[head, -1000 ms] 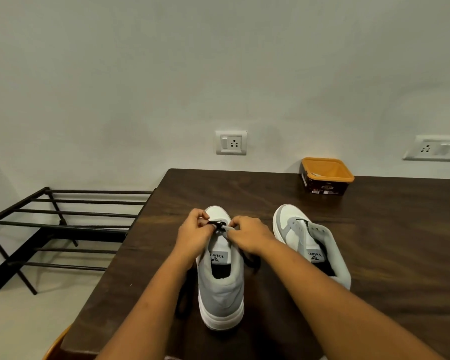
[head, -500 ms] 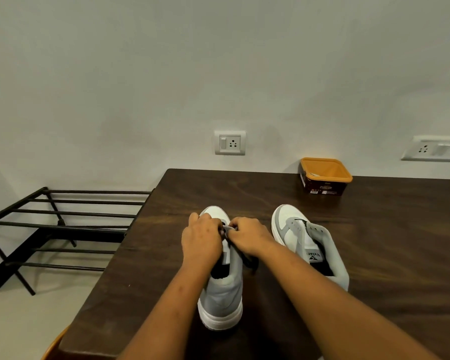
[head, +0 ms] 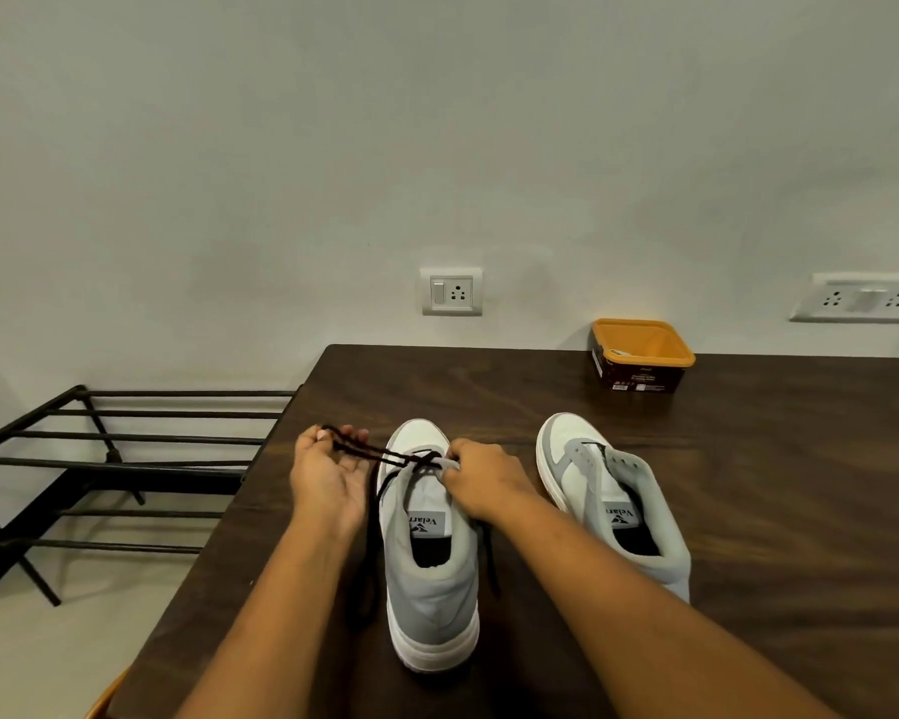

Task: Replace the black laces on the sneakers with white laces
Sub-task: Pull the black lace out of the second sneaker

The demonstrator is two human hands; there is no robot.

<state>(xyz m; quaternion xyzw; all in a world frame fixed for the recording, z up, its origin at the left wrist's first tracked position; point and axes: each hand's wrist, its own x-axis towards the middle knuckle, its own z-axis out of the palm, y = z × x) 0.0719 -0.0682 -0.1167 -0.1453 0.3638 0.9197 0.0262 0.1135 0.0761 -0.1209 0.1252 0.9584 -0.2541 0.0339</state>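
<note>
While the near sneaker stands toe-away on the table: the lacing on it is coming undone
Near sneaker: grey and white, heel toward the person, tongue label showing; black lace ends trail down both its sides onto the table
Left hand: a second ago it was bunched against the eyelets; now it has swung out to the left, palm up, fingers curled round a loop of black lace drawn taut from the toe end
Right hand: stays on the upper at the lowest eyelets, fingers closed on the edge, bracing the shoe
Meaning: my reading is that one of the last crossings has been pulled free, so the black lace is nearly out of this shoe
Far sneaker: just right of the first, angled; eyelets look almost bare, only a dark trace near the top
White laces: none that I can make out
Tub: orange-rimmed, at the far table edge; a pale scrap inside, too small to tell
Rack: black, left of the table
</note>
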